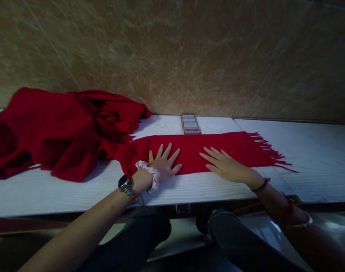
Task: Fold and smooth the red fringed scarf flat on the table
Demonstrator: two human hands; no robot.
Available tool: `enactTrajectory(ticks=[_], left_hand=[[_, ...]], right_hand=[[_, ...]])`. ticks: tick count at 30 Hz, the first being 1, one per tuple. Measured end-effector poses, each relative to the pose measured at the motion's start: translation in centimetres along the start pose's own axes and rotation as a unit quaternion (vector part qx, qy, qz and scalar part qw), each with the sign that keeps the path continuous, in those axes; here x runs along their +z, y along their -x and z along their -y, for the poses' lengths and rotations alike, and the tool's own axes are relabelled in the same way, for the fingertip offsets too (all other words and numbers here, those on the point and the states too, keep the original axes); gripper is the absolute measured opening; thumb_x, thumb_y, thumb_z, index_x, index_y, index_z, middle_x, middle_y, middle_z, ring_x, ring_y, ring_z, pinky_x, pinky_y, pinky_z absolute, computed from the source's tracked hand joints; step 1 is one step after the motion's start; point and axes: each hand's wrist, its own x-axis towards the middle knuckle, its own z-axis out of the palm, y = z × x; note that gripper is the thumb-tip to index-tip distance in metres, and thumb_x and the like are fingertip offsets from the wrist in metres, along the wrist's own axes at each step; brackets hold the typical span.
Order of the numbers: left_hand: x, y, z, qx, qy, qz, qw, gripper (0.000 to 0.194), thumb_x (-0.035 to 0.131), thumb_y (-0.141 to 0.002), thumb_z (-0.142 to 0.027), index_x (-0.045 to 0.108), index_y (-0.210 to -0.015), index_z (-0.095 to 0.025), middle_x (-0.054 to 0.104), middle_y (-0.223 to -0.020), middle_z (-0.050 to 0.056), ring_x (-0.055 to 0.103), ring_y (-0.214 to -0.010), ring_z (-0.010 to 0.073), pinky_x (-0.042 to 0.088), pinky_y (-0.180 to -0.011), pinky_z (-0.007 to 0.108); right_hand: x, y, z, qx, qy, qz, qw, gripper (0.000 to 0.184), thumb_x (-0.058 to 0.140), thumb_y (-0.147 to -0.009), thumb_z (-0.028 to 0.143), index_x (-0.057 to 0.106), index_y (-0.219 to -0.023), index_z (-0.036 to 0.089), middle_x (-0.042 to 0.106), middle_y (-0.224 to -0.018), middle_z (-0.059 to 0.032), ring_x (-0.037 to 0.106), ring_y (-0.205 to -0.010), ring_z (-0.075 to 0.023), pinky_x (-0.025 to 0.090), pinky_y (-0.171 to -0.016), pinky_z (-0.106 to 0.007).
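Note:
A red scarf (189, 151) with a fringed right end lies flat in a long strip on a pale wood-grain bench top. My left hand (164, 164) rests palm down on the strip, fingers spread, a ring on one finger and a scrunchie and watch at the wrist. Farther right, my right hand (225, 164) lies flat on the same strip with its fingers stretched out. Neither hand grips the cloth. To the left, the strip runs up to a crumpled heap of red cloth (59, 132); whether it is all one piece I cannot tell.
Behind the bench top (316, 155) rises a brown marbled wall (172, 56). A small blurred rectangle (191, 124) lies between the scarf and the wall. My legs (141, 234) are below the front edge.

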Motion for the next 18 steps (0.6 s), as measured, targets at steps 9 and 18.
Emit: enactTrajectory(ticks=[9,18], left_hand=[[-0.3,-2.9,-1.6,0.010,-0.023,-0.110,0.994,0.054,0.025,-0.088,-0.044,0.026,-0.135,-0.018,0.017,-0.143,0.011,0.012,-0.130,0.0337,0.018,-0.098,0.058],[0.6,-3.4,-0.9,-0.024,-0.021,-0.092,0.995,0.063,0.020,-0.085,-0.054,0.023,-0.137,-0.018,0.014,-0.144,0.011,0.011,-0.130,0.0349,0.018,-0.098,0.058]], right_hand=[[-2.0,-1.7,0.4,0.079,-0.002,-0.088,0.993,0.053,0.028,-0.088,0.043,0.026,-0.136,0.020,0.026,-0.142,-0.0105,0.017,-0.131,-0.0276,0.026,-0.101,-0.050],[0.4,0.1,-4.2,0.098,0.035,-0.016,0.994,0.049,0.026,-0.088,0.041,0.028,-0.135,0.025,0.027,-0.142,-0.0082,0.022,-0.129,-0.0292,0.026,-0.098,-0.056]])
